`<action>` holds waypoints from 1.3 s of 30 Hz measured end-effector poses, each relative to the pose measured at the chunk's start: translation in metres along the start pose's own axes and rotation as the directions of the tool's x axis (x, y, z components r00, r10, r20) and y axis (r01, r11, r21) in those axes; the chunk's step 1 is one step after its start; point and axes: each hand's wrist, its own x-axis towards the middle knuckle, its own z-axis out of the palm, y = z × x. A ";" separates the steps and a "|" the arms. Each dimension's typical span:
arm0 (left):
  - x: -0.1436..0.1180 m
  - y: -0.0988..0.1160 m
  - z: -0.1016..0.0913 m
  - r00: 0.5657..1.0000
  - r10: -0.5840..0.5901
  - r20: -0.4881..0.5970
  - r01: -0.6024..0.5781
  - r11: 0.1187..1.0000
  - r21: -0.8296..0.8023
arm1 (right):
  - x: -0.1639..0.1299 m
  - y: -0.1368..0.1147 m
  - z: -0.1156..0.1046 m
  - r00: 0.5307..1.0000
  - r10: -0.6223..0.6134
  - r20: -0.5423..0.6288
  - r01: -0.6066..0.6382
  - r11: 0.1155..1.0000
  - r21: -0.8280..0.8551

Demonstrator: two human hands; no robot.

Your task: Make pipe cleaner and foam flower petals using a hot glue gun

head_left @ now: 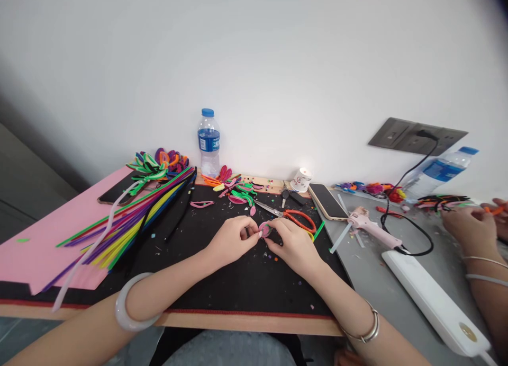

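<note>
My left hand (231,242) and my right hand (294,245) meet over the black mat (234,286), fingertips pinched on a small pink pipe-cleaner loop (264,229) with a bit of green. My fingers cover part of it. Just behind my right hand lie scissors with orange handles (300,218), blades pointing left. Beyond my fingers sits a cluster of pink and green pipe-cleaner petals (240,192). A separate pink loop (201,204) rests on the mat to the left.
Pipe cleaners (130,223) spread over pink sheeting (51,228) at left. A water bottle (209,146) and paper cup (301,179) stand by the wall. Rightward are a phone (327,201), glue gun (369,226), white power strip (434,302) and another person's hand (472,229).
</note>
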 end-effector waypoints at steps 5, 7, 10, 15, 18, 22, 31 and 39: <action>0.000 -0.001 0.001 1.000 -0.007 -0.016 0.007 1.000 0.028 | 0.001 -0.001 0.002 1.000 0.001 0.016 0.000 1.000 -0.022; 0.000 -0.001 0.001 1.000 0.004 -0.013 -0.003 0.999 0.037 | 0.000 0.000 0.002 1.000 -0.001 0.019 0.001 1.000 -0.030; 0.001 -0.001 0.001 1.000 0.008 -0.012 -0.007 0.999 0.051 | 0.000 -0.001 0.002 1.000 -0.004 0.019 0.005 0.999 -0.051; 0.000 -0.002 0.001 1.000 -0.001 -0.011 0.001 0.997 0.079 | 0.000 -0.003 0.002 1.000 -0.017 0.009 0.018 0.993 -0.118; 0.000 -0.002 0.001 1.000 -0.001 -0.008 0.002 0.995 0.102 | 0.000 -0.003 0.004 1.000 -0.027 0.008 0.028 0.989 -0.146; -0.001 0.000 0.001 1.000 0.004 -0.003 -0.003 0.992 0.125 | 0.000 -0.002 0.007 0.999 -0.038 0.009 0.039 0.986 -0.161; -0.001 0.000 0.001 1.000 -0.001 0.000 0.001 0.992 0.128 | 0.000 -0.004 0.006 0.999 -0.036 -0.001 0.035 0.986 -0.163; -0.001 0.002 0.001 1.000 0.002 -0.013 0.000 0.993 0.122 | 0.000 -0.004 0.007 1.000 -0.007 0.025 0.009 0.995 -0.103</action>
